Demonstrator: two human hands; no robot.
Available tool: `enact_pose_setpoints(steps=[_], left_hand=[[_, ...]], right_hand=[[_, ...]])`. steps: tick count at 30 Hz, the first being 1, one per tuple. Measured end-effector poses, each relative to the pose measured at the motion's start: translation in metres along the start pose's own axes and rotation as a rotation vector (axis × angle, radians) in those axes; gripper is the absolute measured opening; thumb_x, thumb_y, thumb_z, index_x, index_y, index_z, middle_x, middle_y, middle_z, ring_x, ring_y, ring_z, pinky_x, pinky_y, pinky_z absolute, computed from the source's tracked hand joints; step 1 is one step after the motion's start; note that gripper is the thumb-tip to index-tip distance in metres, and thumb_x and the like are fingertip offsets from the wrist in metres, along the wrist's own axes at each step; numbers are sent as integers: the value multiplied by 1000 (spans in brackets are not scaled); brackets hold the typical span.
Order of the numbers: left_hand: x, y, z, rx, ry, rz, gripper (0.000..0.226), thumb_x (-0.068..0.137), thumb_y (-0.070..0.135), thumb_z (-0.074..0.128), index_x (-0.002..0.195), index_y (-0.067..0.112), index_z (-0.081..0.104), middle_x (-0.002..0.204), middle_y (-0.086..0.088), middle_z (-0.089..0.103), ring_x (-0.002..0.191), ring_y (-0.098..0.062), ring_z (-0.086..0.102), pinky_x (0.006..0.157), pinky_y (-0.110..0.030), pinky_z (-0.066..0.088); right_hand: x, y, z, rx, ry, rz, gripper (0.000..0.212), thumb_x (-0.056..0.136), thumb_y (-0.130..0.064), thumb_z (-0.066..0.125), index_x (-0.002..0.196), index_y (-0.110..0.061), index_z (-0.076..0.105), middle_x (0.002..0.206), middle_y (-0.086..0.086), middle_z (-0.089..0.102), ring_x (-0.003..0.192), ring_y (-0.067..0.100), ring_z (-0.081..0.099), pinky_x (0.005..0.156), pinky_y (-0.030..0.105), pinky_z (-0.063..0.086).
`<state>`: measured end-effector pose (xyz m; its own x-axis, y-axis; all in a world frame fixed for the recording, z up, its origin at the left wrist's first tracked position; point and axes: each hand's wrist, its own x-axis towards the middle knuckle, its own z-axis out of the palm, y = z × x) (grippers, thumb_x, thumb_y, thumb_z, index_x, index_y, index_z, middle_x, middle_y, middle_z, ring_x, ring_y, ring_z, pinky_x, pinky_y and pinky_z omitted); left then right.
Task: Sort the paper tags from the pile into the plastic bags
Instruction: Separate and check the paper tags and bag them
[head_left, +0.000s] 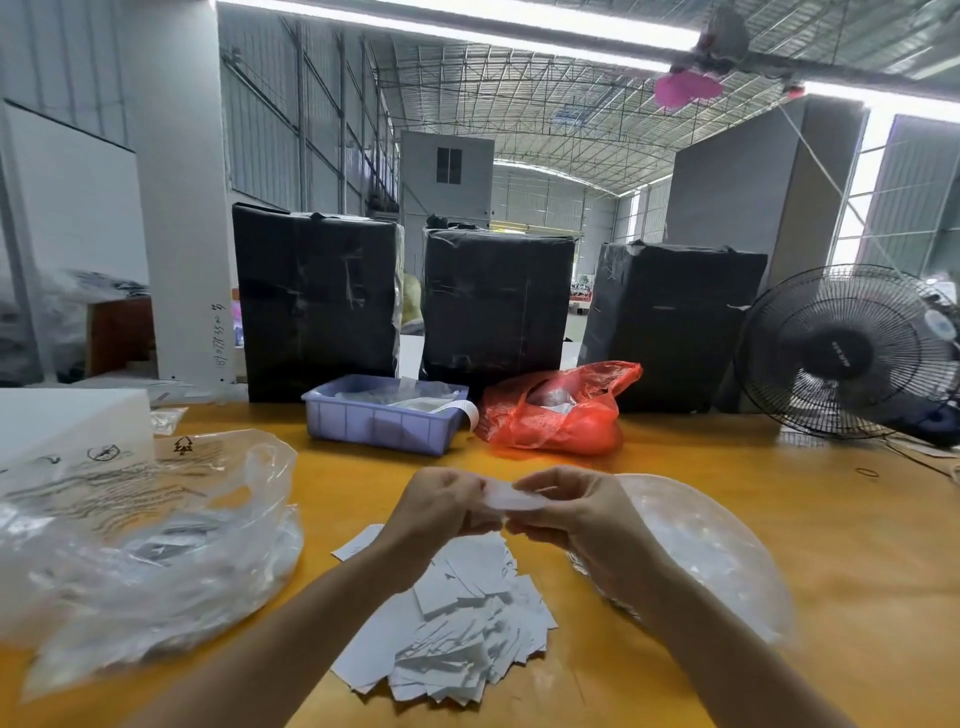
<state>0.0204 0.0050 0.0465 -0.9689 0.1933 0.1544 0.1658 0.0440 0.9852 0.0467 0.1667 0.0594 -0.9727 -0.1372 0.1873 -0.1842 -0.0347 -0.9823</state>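
Both hands meet above the yellow table (727, 467) — the left hand (441, 501) and right hand (566, 506) pinch one small white tag (511, 500) between them. The pile of tags (462, 629) lies just below, between clear plastic bags (140, 540) at left and another bag (711, 551) at right. Bare tabletop separates them from the blue tray (379, 423) holding packets.

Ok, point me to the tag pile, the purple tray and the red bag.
tag pile (457, 639), head view, middle of the heap of white tags.
purple tray (376, 427), head view, its front wall.
red bag (550, 415), head view, the bulging front.
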Motion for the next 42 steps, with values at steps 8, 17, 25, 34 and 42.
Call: enact_pose_setpoints(steps=[8, 17, 25, 34, 42], left_hand=[[-13, 3, -19, 121, -208, -43, 99, 47, 89, 56, 108, 11, 67, 100, -7, 73, 91, -17, 70, 76, -28, 57], [-10, -15, -15, 24, -16, -61, 14, 84, 15, 68, 86, 4, 75, 80, -12, 74, 60, -16, 69, 52, -18, 50], [-6, -19, -18, -80, 114, -182, 11, 73, 6, 77, 75, -3, 72, 69, -16, 71, 52, -15, 67, 49, -18, 50], [-10, -20, -12, -5, 43, -134, 23, 56, 31, 81, 55, 10, 72, 66, -14, 71, 47, -10, 62, 47, -17, 47], [-6, -28, -16, -158, 47, -207, 12, 80, 5, 69, 82, -7, 70, 67, -12, 71, 55, -13, 67, 53, -18, 53]], right_hand=[[7, 14, 14, -83, 28, 93, 11, 81, -7, 71, 76, 2, 67, 57, 6, 63, 49, 12, 55, 54, 22, 45], [9, 24, 14, -128, -45, 174, 32, 75, -20, 75, 85, 8, 65, 52, 2, 59, 46, 8, 52, 48, 17, 40], [12, 32, 6, -122, -38, 126, 35, 60, -38, 77, 79, -11, 66, 64, 0, 66, 55, 9, 59, 54, 21, 46], [21, 42, -1, -136, 120, -22, 12, 81, -15, 71, 69, -14, 68, 62, -4, 65, 54, 5, 55, 51, 18, 42], [41, 42, -123, -1065, 611, 61, 23, 83, 3, 57, 61, 5, 63, 60, 17, 64, 56, 24, 62, 57, 32, 49]])
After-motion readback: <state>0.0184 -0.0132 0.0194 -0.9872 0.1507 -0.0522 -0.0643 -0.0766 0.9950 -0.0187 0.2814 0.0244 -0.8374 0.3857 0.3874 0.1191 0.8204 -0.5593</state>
